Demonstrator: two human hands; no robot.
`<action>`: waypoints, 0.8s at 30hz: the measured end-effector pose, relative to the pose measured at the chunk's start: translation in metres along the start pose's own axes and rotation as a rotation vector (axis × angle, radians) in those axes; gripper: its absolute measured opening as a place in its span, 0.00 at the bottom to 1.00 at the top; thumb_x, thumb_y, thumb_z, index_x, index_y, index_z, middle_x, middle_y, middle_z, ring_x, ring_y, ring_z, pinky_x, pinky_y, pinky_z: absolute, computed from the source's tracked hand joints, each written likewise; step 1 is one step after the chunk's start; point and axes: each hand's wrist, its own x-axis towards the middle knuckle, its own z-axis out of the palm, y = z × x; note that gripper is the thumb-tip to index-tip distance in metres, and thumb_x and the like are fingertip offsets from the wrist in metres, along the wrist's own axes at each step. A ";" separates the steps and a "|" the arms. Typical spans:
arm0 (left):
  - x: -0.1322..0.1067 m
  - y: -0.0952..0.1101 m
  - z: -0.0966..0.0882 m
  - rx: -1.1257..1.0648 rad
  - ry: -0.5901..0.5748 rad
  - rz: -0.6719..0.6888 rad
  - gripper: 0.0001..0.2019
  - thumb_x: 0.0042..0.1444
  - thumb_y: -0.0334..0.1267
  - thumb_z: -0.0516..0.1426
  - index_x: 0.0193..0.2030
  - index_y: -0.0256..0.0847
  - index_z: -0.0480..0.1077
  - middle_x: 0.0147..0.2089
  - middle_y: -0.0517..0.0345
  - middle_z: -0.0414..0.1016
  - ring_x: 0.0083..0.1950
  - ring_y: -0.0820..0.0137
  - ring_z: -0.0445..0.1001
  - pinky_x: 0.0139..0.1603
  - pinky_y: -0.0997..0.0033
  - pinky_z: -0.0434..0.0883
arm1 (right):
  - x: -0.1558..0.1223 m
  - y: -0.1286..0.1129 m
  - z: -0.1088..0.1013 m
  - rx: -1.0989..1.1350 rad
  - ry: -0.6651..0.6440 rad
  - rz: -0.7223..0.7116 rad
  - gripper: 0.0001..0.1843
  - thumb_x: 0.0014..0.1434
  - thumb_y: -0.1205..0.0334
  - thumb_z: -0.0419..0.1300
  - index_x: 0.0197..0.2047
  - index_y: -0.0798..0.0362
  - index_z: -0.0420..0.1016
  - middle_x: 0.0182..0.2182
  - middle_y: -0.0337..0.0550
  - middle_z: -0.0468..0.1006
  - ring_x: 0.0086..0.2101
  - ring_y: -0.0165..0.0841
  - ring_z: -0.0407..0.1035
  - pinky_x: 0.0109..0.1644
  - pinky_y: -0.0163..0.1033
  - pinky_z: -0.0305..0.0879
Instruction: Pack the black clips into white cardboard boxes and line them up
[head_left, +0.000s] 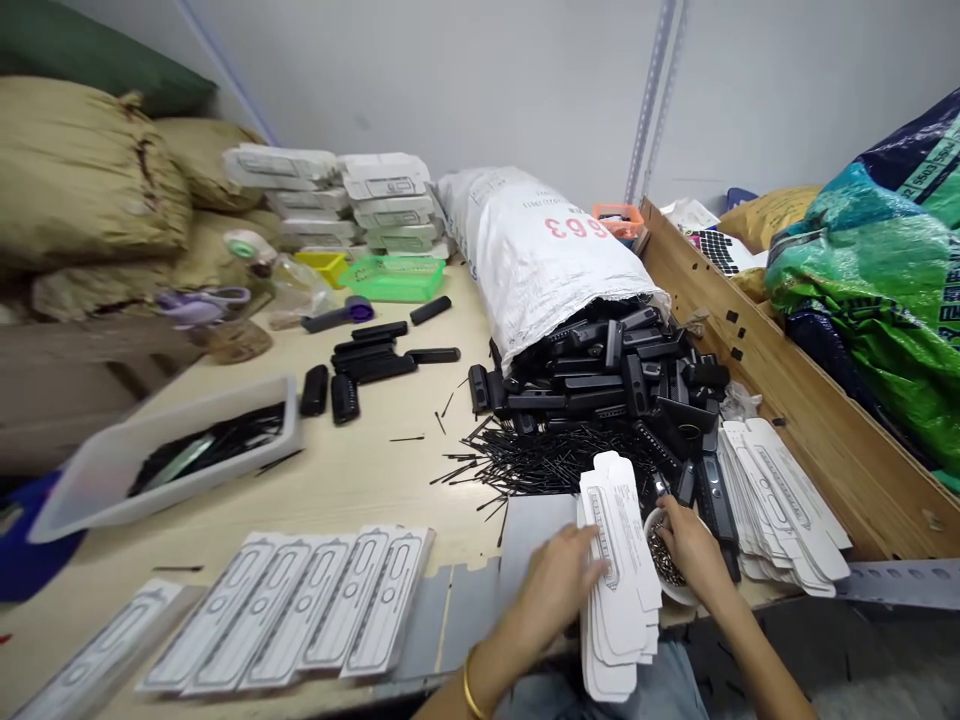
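Presently, lower right: cards (619,590), my left hand (555,582) on their left edge, grip unclear. Bowl (681,597), beside them: metal parts (664,556); my right hand (690,550) dips in, its hold hidden. Step, I judge: picking parts; next move calls for a fine pinch. Tray (82,497), left: black sticks (244,435). Sack (551,255), upper centre: black cases (589,375) at its mouth.

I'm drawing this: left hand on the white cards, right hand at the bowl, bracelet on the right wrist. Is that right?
The bracelet is on the left wrist, not the right, as the head view shows. The left hand is on the white cards, the right hand at the bowl.
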 end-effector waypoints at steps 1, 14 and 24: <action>0.016 -0.004 -0.011 0.030 0.059 0.048 0.15 0.55 0.39 0.53 0.47 0.39 0.73 0.43 0.45 0.75 0.41 0.58 0.74 0.42 0.62 0.70 | 0.000 0.001 0.003 0.021 0.018 -0.001 0.19 0.56 0.71 0.48 0.51 0.54 0.63 0.38 0.49 0.74 0.39 0.38 0.69 0.40 0.39 0.64; 0.198 0.009 -0.044 0.350 0.357 0.323 0.18 0.56 0.23 0.44 0.50 0.35 0.66 0.51 0.40 0.67 0.55 0.56 0.61 0.53 0.52 0.61 | -0.011 0.003 0.016 0.158 0.220 -0.119 0.12 0.57 0.66 0.47 0.30 0.54 0.71 0.31 0.49 0.74 0.36 0.41 0.68 0.41 0.45 0.63; 0.080 -0.018 -0.057 -0.513 0.348 0.079 0.27 0.50 0.38 0.60 0.56 0.39 0.55 0.48 0.49 0.71 0.47 0.63 0.72 0.49 0.59 0.69 | -0.008 -0.054 -0.028 1.411 0.051 0.109 0.12 0.52 0.54 0.62 0.35 0.54 0.69 0.30 0.41 0.75 0.27 0.28 0.66 0.35 0.36 0.63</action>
